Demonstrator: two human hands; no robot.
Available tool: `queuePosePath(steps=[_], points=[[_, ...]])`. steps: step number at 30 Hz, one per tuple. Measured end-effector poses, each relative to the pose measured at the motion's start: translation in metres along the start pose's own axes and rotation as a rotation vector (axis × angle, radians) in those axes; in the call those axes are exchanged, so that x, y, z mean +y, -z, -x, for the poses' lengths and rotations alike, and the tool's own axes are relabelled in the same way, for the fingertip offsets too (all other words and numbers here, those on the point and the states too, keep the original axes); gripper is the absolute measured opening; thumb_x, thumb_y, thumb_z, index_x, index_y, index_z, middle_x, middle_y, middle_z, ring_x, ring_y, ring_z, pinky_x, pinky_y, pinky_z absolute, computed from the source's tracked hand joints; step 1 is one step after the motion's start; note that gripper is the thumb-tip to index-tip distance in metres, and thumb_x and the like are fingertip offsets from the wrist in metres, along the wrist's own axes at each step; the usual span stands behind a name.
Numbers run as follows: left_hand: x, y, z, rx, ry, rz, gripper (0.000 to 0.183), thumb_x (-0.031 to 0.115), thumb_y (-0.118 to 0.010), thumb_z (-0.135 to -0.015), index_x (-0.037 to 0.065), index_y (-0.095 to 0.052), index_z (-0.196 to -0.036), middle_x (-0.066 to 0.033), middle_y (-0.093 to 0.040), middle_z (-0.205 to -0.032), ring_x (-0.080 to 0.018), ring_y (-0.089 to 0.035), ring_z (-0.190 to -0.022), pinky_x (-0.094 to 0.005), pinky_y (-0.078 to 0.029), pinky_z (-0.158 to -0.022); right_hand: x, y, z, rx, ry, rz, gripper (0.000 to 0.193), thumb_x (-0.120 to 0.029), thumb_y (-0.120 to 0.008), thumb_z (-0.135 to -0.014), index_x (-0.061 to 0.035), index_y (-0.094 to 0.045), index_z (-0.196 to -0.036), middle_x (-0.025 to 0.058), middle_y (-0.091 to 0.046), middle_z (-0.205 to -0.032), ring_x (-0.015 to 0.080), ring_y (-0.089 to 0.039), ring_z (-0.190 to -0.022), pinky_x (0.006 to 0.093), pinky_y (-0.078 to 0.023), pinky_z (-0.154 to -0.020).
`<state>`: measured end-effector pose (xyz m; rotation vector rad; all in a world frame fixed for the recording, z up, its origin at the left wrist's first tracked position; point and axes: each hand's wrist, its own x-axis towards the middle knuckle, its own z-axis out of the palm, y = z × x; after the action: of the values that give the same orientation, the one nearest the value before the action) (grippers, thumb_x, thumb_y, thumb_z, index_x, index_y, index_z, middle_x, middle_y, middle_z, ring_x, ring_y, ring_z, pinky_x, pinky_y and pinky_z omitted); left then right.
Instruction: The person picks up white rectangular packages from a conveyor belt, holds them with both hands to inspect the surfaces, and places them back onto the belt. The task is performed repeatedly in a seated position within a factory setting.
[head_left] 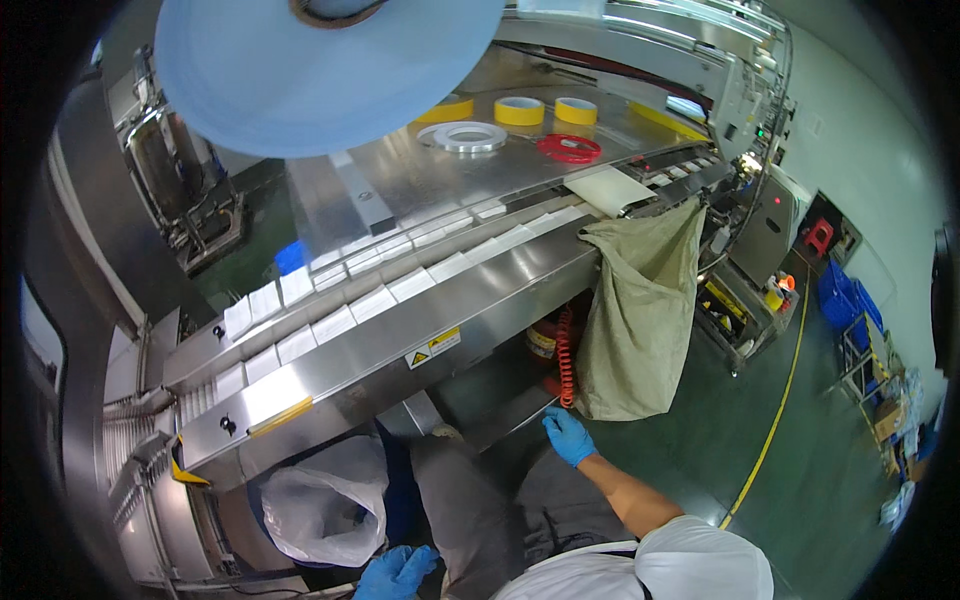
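Note:
My right hand (pixel 569 437), in a blue glove, hangs low in front of the conveyor. Its fingers look loosely stretched out, and nothing shows in them. Just beyond the fingertips dangles a red coiled hose (pixel 566 365); I cannot tell whether they touch. At the lower edge, my left hand (pixel 397 574), gloved in blue too, rests beside my leg with its fingers curled in. What it holds, if anything, is hidden. Near it stands a dark blue bin with a clear plastic liner bag (pixel 325 508). White flat packets (pixel 333 324) lie in rows along the steel conveyor (pixel 480 290).
A beige cloth bag (pixel 640 320) hangs from the conveyor's right end. Overhead looms a large light-blue roll (pixel 320 85). Yellow tape rolls (pixel 519 112) and a red ring (pixel 569 149) lie on the steel table. Blue crates (pixel 845 300) stand far right, past a yellow floor line (pixel 778 408).

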<state>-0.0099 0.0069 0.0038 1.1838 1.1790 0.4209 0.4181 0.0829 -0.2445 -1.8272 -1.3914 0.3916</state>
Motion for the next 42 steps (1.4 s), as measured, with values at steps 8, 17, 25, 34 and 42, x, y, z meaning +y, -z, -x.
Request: queuePosePath(steps=[8, 17, 25, 34, 42], points=[[-0.012, 0.001, 0.002, -0.062, -0.32, -0.632, 0.037, 0.041, -0.054, -0.096, 0.008, -0.066, -0.106, -0.0172, -0.067, -0.098, -0.0355, -0.064, -0.089, -0.0401, -0.049, -0.081, 0.025, -0.039, 0.023, -0.236, -0.369, -0.152, 0.032, -0.028, -0.052, -0.098, -0.0036, -0.058, -0.117, 0.0152, -0.071, -0.098, 0.0257, -0.069, -0.089, 0.038, -0.053, -0.082], [0.022, -0.005, 0.003, -0.437, 0.16, -1.039, 0.054, 0.048, -0.045, -0.096, 0.004, -0.063, -0.122, -0.022, -0.063, -0.122, -0.038, -0.059, -0.114, -0.045, -0.044, -0.1, 0.035, -0.036, 0.027, -0.366, -0.275, 0.145, 0.036, -0.04, -0.043, -0.098, -0.011, -0.056, -0.115, 0.0233, -0.065, -0.106, 0.0444, -0.063, -0.095, 0.0535, -0.049, -0.083], [-0.017, -0.001, 0.005, -0.48, 0.048, -1.07, 0.054, 0.048, -0.045, -0.096, 0.003, -0.062, -0.122, -0.0228, -0.061, -0.123, -0.0386, -0.058, -0.116, -0.0445, -0.043, -0.1, 0.034, -0.039, 0.028, -0.347, -0.066, 0.244, 0.031, -0.038, -0.044, -0.097, -0.0134, -0.059, -0.108, 0.0206, -0.067, -0.098, 0.0445, -0.064, -0.084, 0.0557, -0.051, -0.076], [0.0, -0.003, 0.011, -0.462, 0.067, -0.983, 0.053, 0.047, -0.048, -0.095, 0.002, -0.062, -0.12, -0.0239, -0.062, -0.12, -0.04, -0.059, -0.112, -0.0449, -0.045, -0.097, 0.035, -0.039, 0.033, -0.339, -0.044, 0.258, 0.03, -0.037, -0.043, -0.098, -0.0118, -0.059, -0.104, 0.0207, -0.067, -0.099, 0.0435, -0.065, -0.085, 0.0562, -0.051, -0.073], [0.029, -0.014, 0.021, -0.436, 0.135, -0.836, 0.053, 0.047, -0.051, -0.094, 0.002, -0.063, -0.119, -0.0245, -0.063, -0.118, -0.041, -0.06, -0.11, -0.045, -0.046, -0.095, 0.044, -0.042, 0.028, -0.395, -0.031, 0.31, 0.03, -0.034, -0.042, -0.098, -0.0097, -0.059, -0.104, 0.0189, -0.065, -0.101, 0.0428, -0.064, -0.085, 0.0543, -0.051, -0.074]])
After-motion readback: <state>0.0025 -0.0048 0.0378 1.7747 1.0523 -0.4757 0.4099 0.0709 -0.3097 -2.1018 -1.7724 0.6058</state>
